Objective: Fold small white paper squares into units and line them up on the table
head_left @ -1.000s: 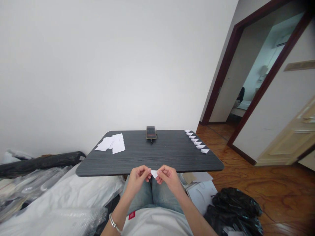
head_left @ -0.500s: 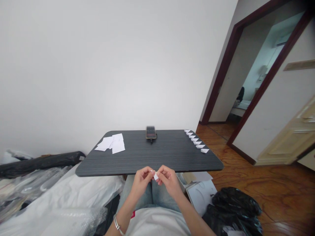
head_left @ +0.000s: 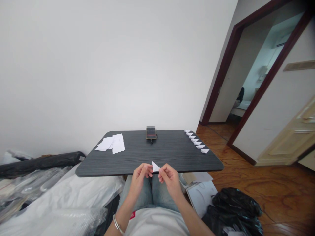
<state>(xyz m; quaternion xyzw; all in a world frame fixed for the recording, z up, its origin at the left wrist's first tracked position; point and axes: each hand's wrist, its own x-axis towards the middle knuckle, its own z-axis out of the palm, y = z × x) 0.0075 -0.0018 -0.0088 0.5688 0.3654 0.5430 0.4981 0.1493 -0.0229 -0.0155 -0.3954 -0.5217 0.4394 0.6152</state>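
Right hand [head_left: 168, 177]: closing thumb and finger on the right-hand corner of a small folded white paper [head_left: 155, 167]; the remaining fingers are curling under, partly hidden.

Left hand [head_left: 141, 173]: holding its fingers bent and slightly parted at the paper's left edge; whether they are touching or only standing just beside it, the view is too small to tell.

Folded paper: showing as a triangle, one point turning upward, overlapping the near edge of the bench; its lower right corner is disappearing behind the right fingertips.

Bracelet [head_left: 117, 225]: silver-coloured, circling the left wrist; both forearms are running out of frame below.

Bench [head_left: 157, 155]: dark, grained, round-cornered, standing before a white wall [head_left: 123, 65].

Device [head_left: 151, 132]: sitting near the far edge, a cord at its front; its face is pixelated and unreadable.

White sheets [head_left: 118, 144]: lying at the left, overlapping, their number uncertain.

Folded pieces [head_left: 197, 143]: seven, forming a slanting row along the right edge.

Black plastic bag [head_left: 236, 206]: slumping on the floor at right, contents mostly concealed.
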